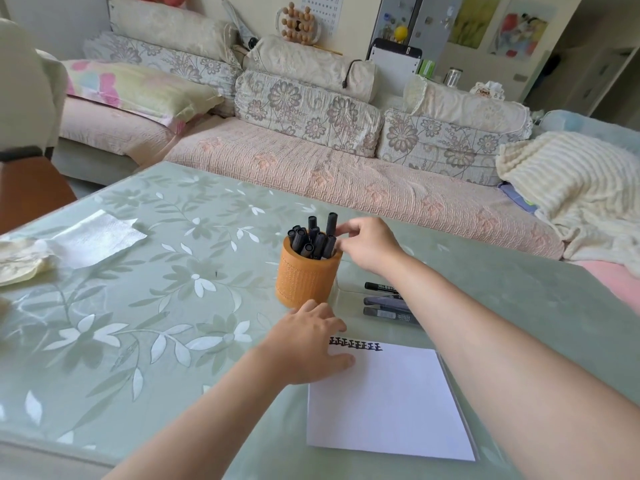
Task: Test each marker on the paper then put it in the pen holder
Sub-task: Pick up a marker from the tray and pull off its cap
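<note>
An orange pen holder stands mid-table with several black markers upright in it. My right hand is at the holder's right rim, fingertips pinching the tallest black marker. My left hand lies flat on the top left corner of the white paper. A row of black test marks runs along the paper's top edge. Three markers lie on the table right of the holder, partly hidden behind my right forearm.
The table has a green floral cover. A white tissue and crumpled paper lie at the far left. A sofa with cushions and a blanket runs behind the table.
</note>
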